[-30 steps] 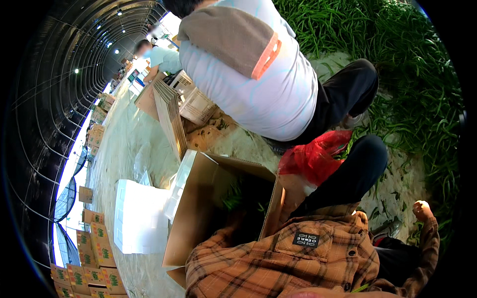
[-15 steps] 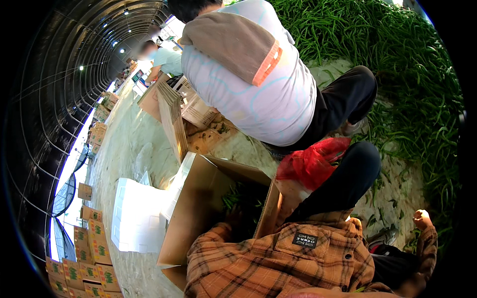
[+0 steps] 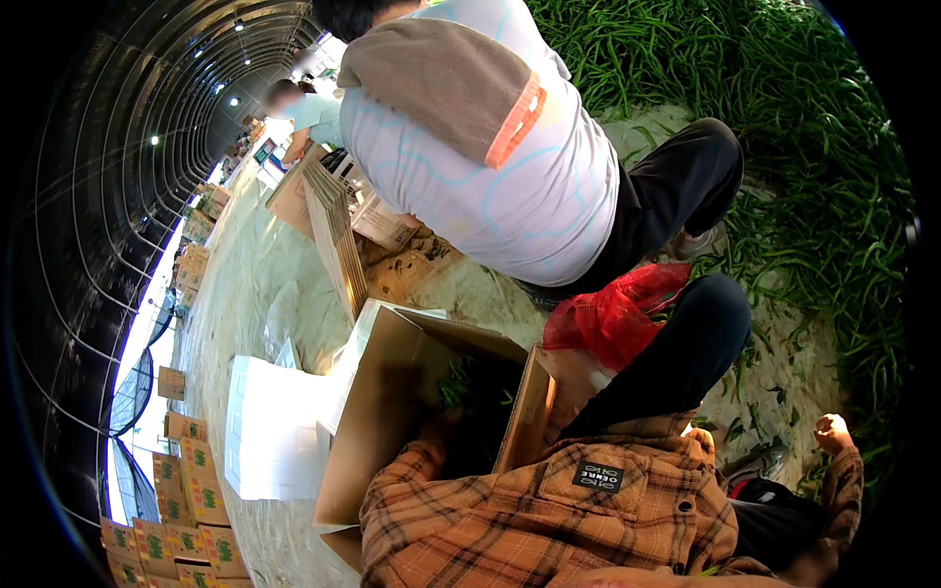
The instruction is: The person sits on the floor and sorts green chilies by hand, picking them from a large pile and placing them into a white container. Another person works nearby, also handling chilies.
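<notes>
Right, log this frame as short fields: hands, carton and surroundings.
left hand: inside the carton, in shadow; grip unclear
right hand: out to the right, curled; whether it holds anything is unclear
carton: open, brown cardboard, green produce inside
left of carton: white box
right of carton: red bag
co-worker: ahead, back turned, brown cloth over the shoulders
upper right: long green vegetables, heaped
</notes>
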Demonstrator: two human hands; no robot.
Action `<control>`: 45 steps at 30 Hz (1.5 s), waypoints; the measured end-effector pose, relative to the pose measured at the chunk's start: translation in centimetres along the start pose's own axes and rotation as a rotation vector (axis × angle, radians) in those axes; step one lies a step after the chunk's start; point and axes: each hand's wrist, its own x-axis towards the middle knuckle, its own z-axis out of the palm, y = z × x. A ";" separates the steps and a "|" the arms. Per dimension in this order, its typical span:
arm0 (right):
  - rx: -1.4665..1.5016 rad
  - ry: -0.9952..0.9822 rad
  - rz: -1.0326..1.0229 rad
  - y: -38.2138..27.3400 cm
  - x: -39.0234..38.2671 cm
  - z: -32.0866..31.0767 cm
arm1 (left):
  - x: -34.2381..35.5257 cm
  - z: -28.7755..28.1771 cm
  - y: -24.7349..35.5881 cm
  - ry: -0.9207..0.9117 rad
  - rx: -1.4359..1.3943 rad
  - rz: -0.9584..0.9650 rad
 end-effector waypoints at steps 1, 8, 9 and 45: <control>-0.063 -0.023 -0.027 0.0 0.2 0.5 | 0.3 0.6 -1.0 0.042 0.102 0.029; -0.266 -0.063 -0.115 1.5 -0.2 -1.0 | 3.9 2.7 -3.3 0.245 0.326 0.110; -0.203 -0.063 -0.084 1.0 -0.4 0.0 | 2.9 2.9 -3.3 0.205 0.279 0.075; 0.059 -0.320 0.390 -2.8 -3.3 2.0 | -4.4 -21.8 65.1 -0.339 0.513 2.042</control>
